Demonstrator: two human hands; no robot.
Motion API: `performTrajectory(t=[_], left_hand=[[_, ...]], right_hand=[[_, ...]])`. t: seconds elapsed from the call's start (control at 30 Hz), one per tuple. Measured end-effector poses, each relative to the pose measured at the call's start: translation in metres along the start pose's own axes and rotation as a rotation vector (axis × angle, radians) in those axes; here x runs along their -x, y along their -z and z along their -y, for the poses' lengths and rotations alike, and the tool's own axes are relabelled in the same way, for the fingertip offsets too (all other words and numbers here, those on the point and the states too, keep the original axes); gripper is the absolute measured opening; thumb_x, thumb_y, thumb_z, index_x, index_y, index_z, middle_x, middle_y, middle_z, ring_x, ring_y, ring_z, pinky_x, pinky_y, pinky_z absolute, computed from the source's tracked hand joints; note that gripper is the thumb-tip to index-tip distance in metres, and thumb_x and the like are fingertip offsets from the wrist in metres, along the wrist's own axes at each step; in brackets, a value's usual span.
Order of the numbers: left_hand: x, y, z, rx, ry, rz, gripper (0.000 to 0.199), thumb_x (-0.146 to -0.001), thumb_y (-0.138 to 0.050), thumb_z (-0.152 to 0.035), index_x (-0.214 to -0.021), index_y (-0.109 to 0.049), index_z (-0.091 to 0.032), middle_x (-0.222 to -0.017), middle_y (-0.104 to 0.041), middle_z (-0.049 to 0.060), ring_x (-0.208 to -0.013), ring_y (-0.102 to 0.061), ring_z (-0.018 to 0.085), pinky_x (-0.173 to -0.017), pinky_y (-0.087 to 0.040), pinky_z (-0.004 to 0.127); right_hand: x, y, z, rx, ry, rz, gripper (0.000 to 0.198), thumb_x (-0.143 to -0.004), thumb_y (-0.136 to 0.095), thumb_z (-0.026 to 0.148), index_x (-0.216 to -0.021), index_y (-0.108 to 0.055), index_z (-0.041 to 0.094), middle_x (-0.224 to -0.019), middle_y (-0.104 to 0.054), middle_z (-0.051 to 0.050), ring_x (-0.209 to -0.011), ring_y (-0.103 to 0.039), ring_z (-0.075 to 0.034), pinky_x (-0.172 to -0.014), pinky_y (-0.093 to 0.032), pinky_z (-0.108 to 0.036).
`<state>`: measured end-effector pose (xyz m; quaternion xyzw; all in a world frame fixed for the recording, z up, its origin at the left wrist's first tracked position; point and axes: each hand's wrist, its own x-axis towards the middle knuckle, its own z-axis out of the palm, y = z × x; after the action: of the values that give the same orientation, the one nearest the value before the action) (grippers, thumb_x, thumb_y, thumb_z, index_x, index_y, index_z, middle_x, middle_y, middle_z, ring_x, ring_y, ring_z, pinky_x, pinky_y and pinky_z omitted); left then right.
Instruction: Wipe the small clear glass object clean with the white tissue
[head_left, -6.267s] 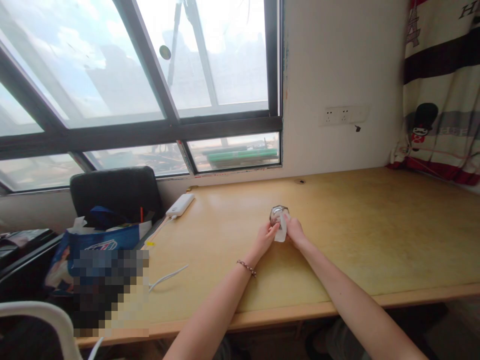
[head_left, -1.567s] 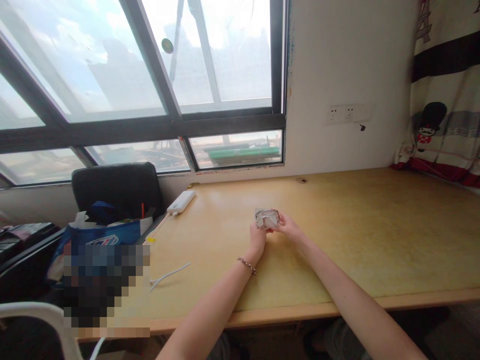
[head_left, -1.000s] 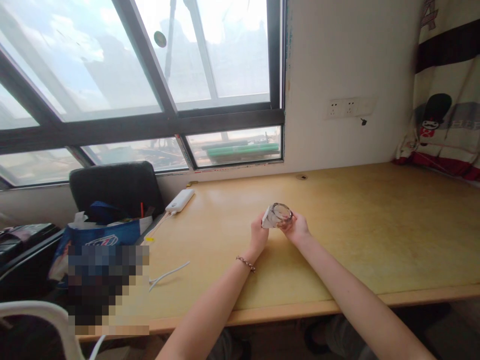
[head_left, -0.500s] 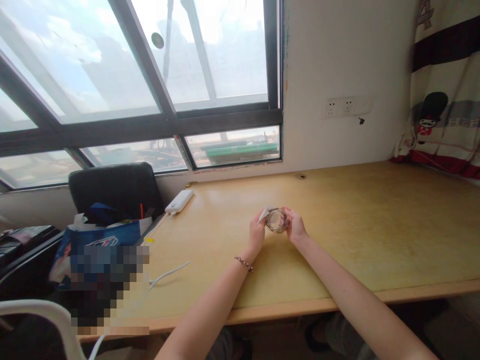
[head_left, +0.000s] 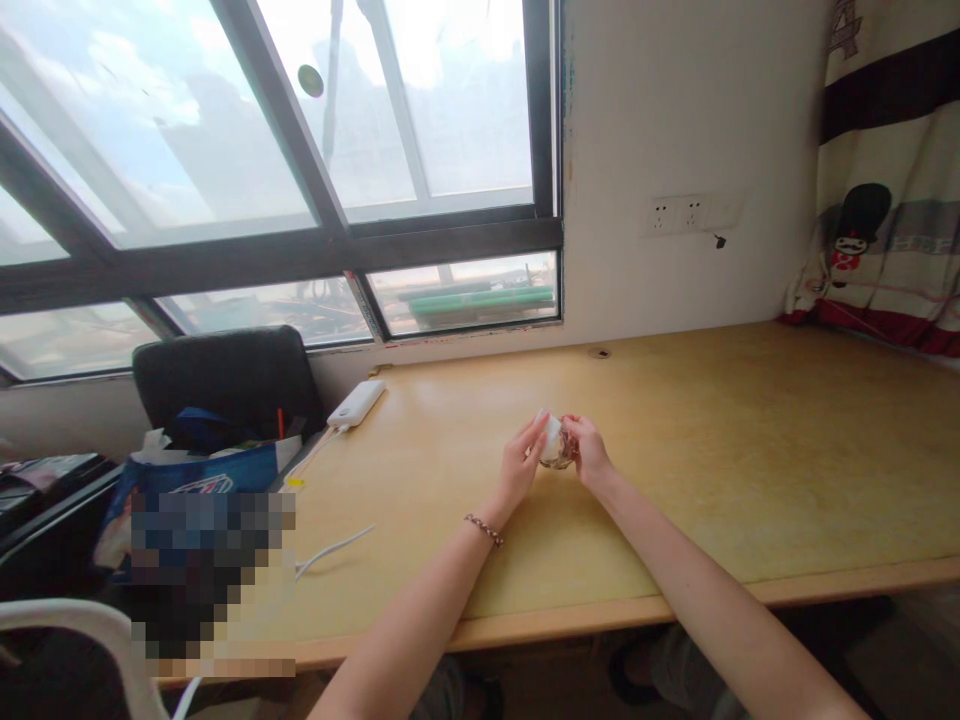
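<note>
A small round clear glass cup (head_left: 557, 461) is held over the desk, its mouth tilted toward me. My right hand (head_left: 589, 450) grips its right side with thumb and fingers. In my left hand (head_left: 520, 458) is a piece of white tissue (head_left: 553, 436), pressed at the cup's mouth. Tissue and fingers cover much of the opening, so the inside is mostly hidden. A braided bracelet (head_left: 484, 530) circles my left wrist.
The yellow wooden desk (head_left: 750, 450) reaches to the wall and window. On its left lie a white power bank (head_left: 357, 403) and a white cable (head_left: 334, 550). Beyond the left edge stand a black chair (head_left: 225, 375) and a blue bag (head_left: 202, 475).
My left hand has brought the tissue from the cup's left rim across its mouth, covering the opening. The right hand keeps its hold on the cup, which has tilted slightly.
</note>
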<state>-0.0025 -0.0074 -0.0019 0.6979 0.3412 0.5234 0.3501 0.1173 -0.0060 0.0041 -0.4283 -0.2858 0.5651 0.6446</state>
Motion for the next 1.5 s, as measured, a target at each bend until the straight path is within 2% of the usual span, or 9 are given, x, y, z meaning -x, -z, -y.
performTrajectory(t=[0.2, 0.37, 0.53, 0.73, 0.87, 1.03, 1.23, 1.37, 1.5], left_hand=[[-0.002, 0.007, -0.005, 0.114, 0.129, 0.04, 0.033, -0.078, -0.049, -0.035, -0.102, -0.062, -0.017, -0.106, -0.061, 0.006, -0.098, -0.055, 0.021, -0.088, -0.041, 0.036], [-0.006, 0.009, -0.004, 0.19, 0.229, -0.05, 0.034, -0.075, -0.052, -0.038, -0.096, -0.065, -0.015, -0.1, -0.064, 0.007, -0.091, -0.057, 0.02, -0.083, -0.042, 0.032], [-0.006, 0.007, 0.004, 0.206, 0.29, -0.071, 0.039, -0.075, -0.05, -0.041, -0.098, -0.064, -0.013, -0.088, -0.066, 0.006, -0.08, -0.059, 0.019, -0.073, -0.045, 0.03], [0.006, -0.005, 0.004, 0.022, 0.146, -0.19, 0.035, -0.079, -0.046, -0.037, -0.102, -0.062, -0.016, -0.097, -0.065, 0.005, -0.088, -0.057, 0.021, -0.078, -0.042, 0.029], [0.016, -0.015, -0.007, -0.092, 0.076, -0.107, 0.033, -0.083, -0.041, -0.032, -0.106, -0.059, -0.018, -0.095, -0.065, 0.005, -0.083, -0.059, 0.019, -0.076, -0.044, 0.028], [0.018, -0.018, -0.01, -0.139, -0.042, -0.104, 0.035, -0.084, -0.038, -0.024, -0.117, -0.05, -0.023, -0.12, -0.052, 0.005, -0.109, -0.049, 0.02, -0.094, -0.037, 0.035], [0.02, -0.016, -0.004, -0.355, -0.231, 0.014, 0.041, -0.087, -0.029, -0.017, -0.126, -0.039, -0.022, -0.132, -0.038, 0.005, -0.122, -0.034, 0.018, -0.102, -0.031, 0.036], [0.021, -0.019, -0.002, -0.479, -0.382, 0.114, 0.042, -0.086, -0.027, -0.013, -0.126, -0.038, -0.02, -0.132, -0.038, 0.006, -0.124, -0.029, 0.018, -0.103, -0.03, 0.038], [0.017, -0.017, -0.001, -0.539, -0.366, 0.111, 0.044, -0.085, -0.026, -0.01, -0.128, -0.035, -0.019, -0.131, -0.039, 0.007, -0.124, -0.029, 0.018, -0.102, -0.031, 0.039]], right_hand=[[0.01, -0.007, -0.001, 0.069, -0.063, 0.109, 0.018, -0.059, -0.06, 0.021, -0.075, -0.053, 0.017, -0.049, -0.053, 0.005, -0.042, -0.046, -0.009, -0.04, -0.032, -0.02], [0.004, -0.004, -0.002, -0.02, -0.053, 0.046, 0.02, -0.059, -0.063, 0.024, -0.073, -0.05, 0.018, -0.056, -0.056, 0.004, -0.045, -0.048, -0.009, -0.041, -0.036, -0.021], [0.001, -0.002, -0.001, -0.149, 0.021, -0.013, 0.018, -0.06, -0.062, 0.023, -0.071, -0.048, 0.019, -0.054, -0.053, 0.005, -0.044, -0.046, -0.009, -0.041, -0.037, -0.021], [-0.007, 0.002, 0.002, -0.299, 0.092, -0.077, 0.014, -0.064, -0.061, 0.022, -0.066, -0.048, 0.019, -0.055, -0.054, 0.005, -0.044, -0.047, -0.008, -0.04, -0.038, -0.02], [-0.015, 0.01, 0.01, -0.353, 0.096, -0.118, 0.008, -0.071, -0.055, 0.024, -0.067, -0.05, 0.019, -0.056, -0.057, 0.003, -0.045, -0.05, -0.009, -0.039, -0.038, -0.021], [-0.017, 0.012, 0.012, -0.323, 0.108, -0.103, 0.009, -0.073, -0.053, 0.025, -0.066, -0.05, 0.019, -0.054, -0.058, 0.003, -0.045, -0.052, -0.01, -0.04, -0.04, -0.022], [-0.017, 0.013, 0.014, -0.401, 0.082, -0.121, 0.012, -0.073, -0.053, 0.022, -0.062, -0.049, 0.02, -0.05, -0.055, 0.005, -0.042, -0.048, -0.008, -0.04, -0.038, -0.021], [-0.019, 0.016, 0.015, -0.445, 0.063, -0.137, 0.011, -0.072, -0.053, 0.021, -0.062, -0.049, 0.02, -0.051, -0.056, 0.004, -0.043, -0.049, -0.009, -0.041, -0.039, -0.021], [-0.015, 0.011, 0.011, -0.372, 0.086, -0.092, 0.009, -0.069, -0.057, 0.023, -0.065, -0.05, 0.019, -0.056, -0.058, 0.004, -0.046, -0.051, -0.009, -0.043, -0.04, -0.022]])
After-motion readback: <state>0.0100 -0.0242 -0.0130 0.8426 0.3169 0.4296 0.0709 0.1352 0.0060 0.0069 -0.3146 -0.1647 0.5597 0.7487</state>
